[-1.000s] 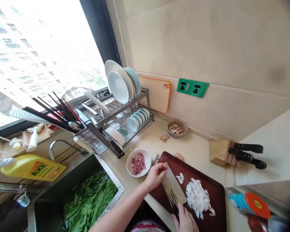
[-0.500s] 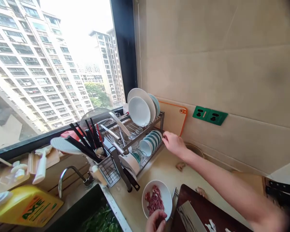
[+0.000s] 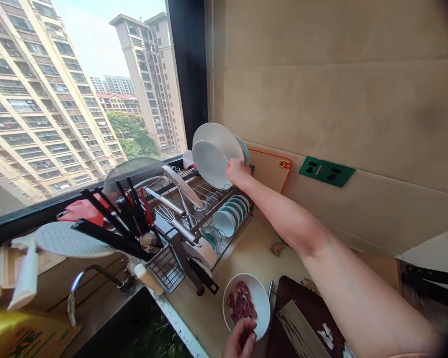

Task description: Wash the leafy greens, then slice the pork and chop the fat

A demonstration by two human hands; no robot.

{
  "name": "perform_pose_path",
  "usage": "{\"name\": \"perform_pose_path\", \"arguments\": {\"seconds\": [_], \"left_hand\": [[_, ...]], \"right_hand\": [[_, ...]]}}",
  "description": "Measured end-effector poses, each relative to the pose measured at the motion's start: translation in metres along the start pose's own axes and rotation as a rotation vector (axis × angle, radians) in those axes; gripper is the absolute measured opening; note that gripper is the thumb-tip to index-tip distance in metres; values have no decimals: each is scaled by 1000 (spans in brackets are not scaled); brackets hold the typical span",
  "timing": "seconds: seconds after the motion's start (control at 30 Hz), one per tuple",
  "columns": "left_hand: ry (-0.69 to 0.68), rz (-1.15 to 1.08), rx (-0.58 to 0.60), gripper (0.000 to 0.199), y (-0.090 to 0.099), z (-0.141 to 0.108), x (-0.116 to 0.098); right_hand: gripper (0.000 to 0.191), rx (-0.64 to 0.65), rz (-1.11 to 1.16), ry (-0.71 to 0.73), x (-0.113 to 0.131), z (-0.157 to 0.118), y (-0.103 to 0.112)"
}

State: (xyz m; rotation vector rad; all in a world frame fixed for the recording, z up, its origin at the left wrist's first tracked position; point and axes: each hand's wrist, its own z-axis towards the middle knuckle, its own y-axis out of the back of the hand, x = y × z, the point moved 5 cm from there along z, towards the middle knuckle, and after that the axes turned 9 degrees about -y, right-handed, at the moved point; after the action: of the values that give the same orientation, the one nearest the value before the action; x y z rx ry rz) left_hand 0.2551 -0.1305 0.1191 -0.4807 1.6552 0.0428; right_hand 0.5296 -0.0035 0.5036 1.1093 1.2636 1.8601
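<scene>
My right hand (image 3: 239,171) is closed on the right edge of a white plate (image 3: 209,161), which stands upright in the top tier of the dish rack (image 3: 205,214). Larger plates (image 3: 218,133) lean just behind it. Low in the view, my left hand (image 3: 242,339) is at the near rim of a white bowl (image 3: 262,308). Its fingers are curled in, and what they hold, if anything, is hidden. Pieces of raw sliced meat (image 3: 242,301) lie inside the bowl.
A cleaver (image 3: 300,328) rests on a dark cutting board (image 3: 283,293) at the right. Small bowls (image 3: 227,219) fill the rack's lower tier. Chopsticks and utensils stand in a wire holder (image 3: 168,271). Leafy greens (image 3: 157,333) lie in the sink, near the faucet (image 3: 93,271).
My right hand has moved up and left from beside the small bowls to the white plate and closed on its edge. My left hand stays by the meat bowl. The view has shifted slightly.
</scene>
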Motion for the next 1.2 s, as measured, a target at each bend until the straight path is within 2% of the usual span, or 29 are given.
{"name": "perform_pose_path", "arguments": {"seconds": [0.1, 0.2, 0.3, 0.37, 0.43, 0.47, 0.53, 0.6, 0.63, 0.67, 0.77, 0.9, 1.07, 1.2], "left_hand": [[8, 105, 85, 44, -13, -8, -24], [6, 168, 163, 43, -28, -13, -40], [23, 194, 229, 43, -44, -17, -40], [37, 201, 277, 42, -56, -19, -34], [52, 204, 322, 41, -68, -21, -28], [61, 204, 345, 40, -74, -21, -25], [82, 203, 382, 39, -85, -22, -22], [104, 206, 398, 38, -95, -23, -21], [112, 208, 397, 38, -99, -24, -20], [119, 210, 390, 37, -103, -25, -20], [140, 206, 368, 36, -114, -30, -16], [166, 222, 329, 35, -125, -39, -7], [177, 263, 252, 36, -133, -47, -3], [158, 306, 243, 33, -140, -52, -5]], "right_hand": [[33, -121, -32, 125, -7, -23, 23], [37, -222, -84, 202, -35, -62, 63], [40, -297, -120, 236, -88, -113, 99], [42, -278, -97, 195, -138, -147, 103], [43, -236, -38, 61, -199, -177, 86], [41, -213, 14, -74, -234, -190, 71], [35, -63, 217, -425, -306, -216, 27], [29, 72, 595, -867, -369, -249, -26], [23, 56, 830, -1069, -394, -266, -49], [20, 60, 899, -1142, -411, -278, -68], [14, 88, 1007, -1268, -449, -304, -109], [10, 143, 1100, -1362, -478, -313, -145], [9, 224, 1120, -1373, -500, -304, -174], [14, 292, 1064, -1363, -511, -297, -183]]}}
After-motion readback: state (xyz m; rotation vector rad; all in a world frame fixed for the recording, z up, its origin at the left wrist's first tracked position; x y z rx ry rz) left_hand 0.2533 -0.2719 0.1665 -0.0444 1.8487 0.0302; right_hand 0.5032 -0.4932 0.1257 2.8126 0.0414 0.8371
